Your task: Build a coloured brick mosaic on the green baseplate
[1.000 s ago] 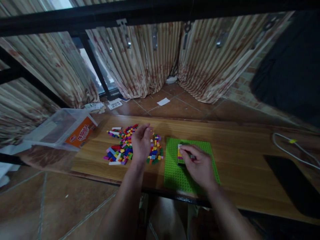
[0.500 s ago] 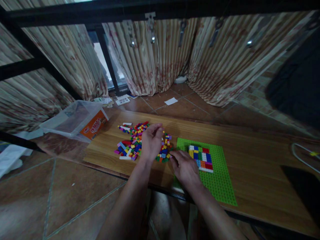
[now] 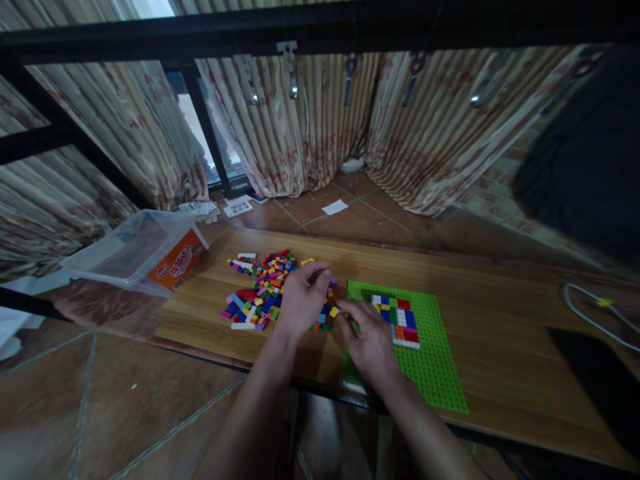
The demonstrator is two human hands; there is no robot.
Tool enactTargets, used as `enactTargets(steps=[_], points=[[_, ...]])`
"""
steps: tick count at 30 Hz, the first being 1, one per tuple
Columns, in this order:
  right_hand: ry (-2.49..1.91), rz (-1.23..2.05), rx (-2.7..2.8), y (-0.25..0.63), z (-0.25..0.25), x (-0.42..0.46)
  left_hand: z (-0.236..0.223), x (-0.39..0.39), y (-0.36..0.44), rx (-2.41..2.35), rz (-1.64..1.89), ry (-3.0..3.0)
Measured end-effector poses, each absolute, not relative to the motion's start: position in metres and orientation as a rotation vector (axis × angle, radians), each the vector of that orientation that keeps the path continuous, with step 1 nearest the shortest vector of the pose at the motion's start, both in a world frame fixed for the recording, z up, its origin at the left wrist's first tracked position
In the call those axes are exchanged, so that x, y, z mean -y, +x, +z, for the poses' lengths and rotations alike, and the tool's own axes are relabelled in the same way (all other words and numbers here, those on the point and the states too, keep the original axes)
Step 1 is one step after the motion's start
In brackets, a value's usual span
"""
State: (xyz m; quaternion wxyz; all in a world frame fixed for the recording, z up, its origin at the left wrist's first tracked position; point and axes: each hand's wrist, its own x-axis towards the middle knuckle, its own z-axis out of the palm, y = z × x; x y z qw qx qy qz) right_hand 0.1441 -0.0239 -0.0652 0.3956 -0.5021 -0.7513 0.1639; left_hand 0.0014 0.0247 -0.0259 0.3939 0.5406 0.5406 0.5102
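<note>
Room dim. Striped curtains (image 3: 280, 127) with a reddish print hung at the back, behind a dark metal bar (image 3: 320, 28). Brown tiled floor (image 3: 165, 400) below; 1 white sheet of paper (image 3: 335, 207) lay on it beyond the table.

Wooden table (image 3: 505, 320), long and low, in front of the person. At its left end, a clear plastic box (image 3: 133, 263) with an orange label (image 3: 179, 259). Near the right end, a white cable (image 3: 571, 297) and a flat black slab (image 3: 595, 380).

Loose toy bricks (image 3: 273, 270), many colours, were heaped on the table left of a green studded board (image 3: 430, 373). On the board, toward its far side, sat a patch of joined bricks (image 3: 404, 320): white, blue, yellow, red, green and orange among them, a white row along the near edge. The right hand partly covered its left side.

Both hands were over the work. Left hand (image 3: 301, 300): above the heap's right part, fingers bent toward the thumb; could not tell whether it held anything. Right hand (image 3: 369, 340): over the board's left edge, thumb and forefinger close together, fingertips at 1 yellow brick (image 3: 334, 311) on the heap's right side. Whether they gripped it or merely touched it, could not tell.
</note>
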Motion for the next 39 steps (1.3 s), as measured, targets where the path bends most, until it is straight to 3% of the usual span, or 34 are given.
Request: enactTargets(steps=[9,18,27,39], points=[[-1.301,0.368,1.658,0.168,-0.054,0.025,-0.025,-0.015,0.02,-1.14,0.712,1.63],[-1.279,0.461,1.566,0.193,-0.044,0.024,-0.026,-0.016,0.034,-1.086,0.774,1.304],[-1.527,0.58,1.15,0.256,-0.06,0.007,-0.034,-0.024,0.034,-1.174,0.782,1.46],[-1.623,0.696,1.321,0.256,-0.069,-0.003,-0.035,-0.025,0.038,-1.199,0.74,1.521]])
